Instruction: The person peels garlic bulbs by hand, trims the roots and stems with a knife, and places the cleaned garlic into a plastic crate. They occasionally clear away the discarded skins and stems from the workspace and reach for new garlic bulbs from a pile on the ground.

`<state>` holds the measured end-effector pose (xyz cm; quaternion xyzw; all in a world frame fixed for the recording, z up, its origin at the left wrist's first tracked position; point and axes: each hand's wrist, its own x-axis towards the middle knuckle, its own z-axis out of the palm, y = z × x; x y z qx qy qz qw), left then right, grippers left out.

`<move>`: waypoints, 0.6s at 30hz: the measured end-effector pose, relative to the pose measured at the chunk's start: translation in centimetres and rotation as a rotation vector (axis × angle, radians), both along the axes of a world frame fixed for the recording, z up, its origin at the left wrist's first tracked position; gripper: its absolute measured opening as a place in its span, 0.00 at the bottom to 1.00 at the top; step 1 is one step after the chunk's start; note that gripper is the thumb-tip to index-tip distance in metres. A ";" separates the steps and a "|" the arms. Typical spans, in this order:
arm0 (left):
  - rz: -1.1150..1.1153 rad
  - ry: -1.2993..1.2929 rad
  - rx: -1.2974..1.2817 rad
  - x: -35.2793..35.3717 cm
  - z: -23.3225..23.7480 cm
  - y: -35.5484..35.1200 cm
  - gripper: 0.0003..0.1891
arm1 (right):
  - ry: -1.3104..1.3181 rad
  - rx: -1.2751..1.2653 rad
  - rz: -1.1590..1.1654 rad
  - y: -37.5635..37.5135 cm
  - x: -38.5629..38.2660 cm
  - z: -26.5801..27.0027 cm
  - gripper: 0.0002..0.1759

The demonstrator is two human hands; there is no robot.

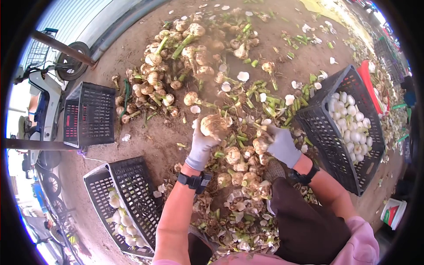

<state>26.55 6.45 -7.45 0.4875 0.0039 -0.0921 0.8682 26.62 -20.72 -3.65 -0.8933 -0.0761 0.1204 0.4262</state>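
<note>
My left hand (202,149), in a pale grey glove, is closed on a large garlic bulb (214,126) whose roots face up. My right hand (282,145), gloved the same way, is closed around a smaller soil-brown garlic bulb (261,144); its fingertips are partly hidden. Between and below my hands, several untrimmed garlic bulbs (240,167) lie bunched by my shoe. Further ahead is a big heap of garlic bulbs (154,75) with green stalks and soil on them. Cut green stems (254,95) lie scattered just beyond my hands.
A black crate (318,132) of white, cleaned garlic stands at right, tilted in view. Another crate (137,190) with white bulbs is at lower left, and a third crate (95,117) stands further left. A scooter (44,97) is at far left. A white bucket (392,214) sits at lower right.
</note>
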 end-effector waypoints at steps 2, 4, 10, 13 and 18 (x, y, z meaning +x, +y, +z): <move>-0.023 -0.057 0.143 -1.0 1.9 -1.5 0.43 | -0.296 -0.127 0.147 0.6 -0.2 0.2 0.10; -0.018 -0.010 0.240 -1.8 3.4 -2.8 0.40 | -0.623 -0.200 0.283 2.2 -0.5 1.4 0.12; 0.020 0.084 0.245 -3.0 7.5 -5.1 0.32 | -0.710 -0.222 0.254 4.2 -1.9 2.9 0.15; 0.000 -0.155 0.489 -4.0 7.4 -4.8 0.33 | -0.538 -0.183 0.249 3.1 -0.7 1.9 0.14; 0.049 -0.382 0.667 -5.7 10.4 -6.3 0.37 | -0.103 -0.263 -0.078 -1.5 1.5 -2.1 0.14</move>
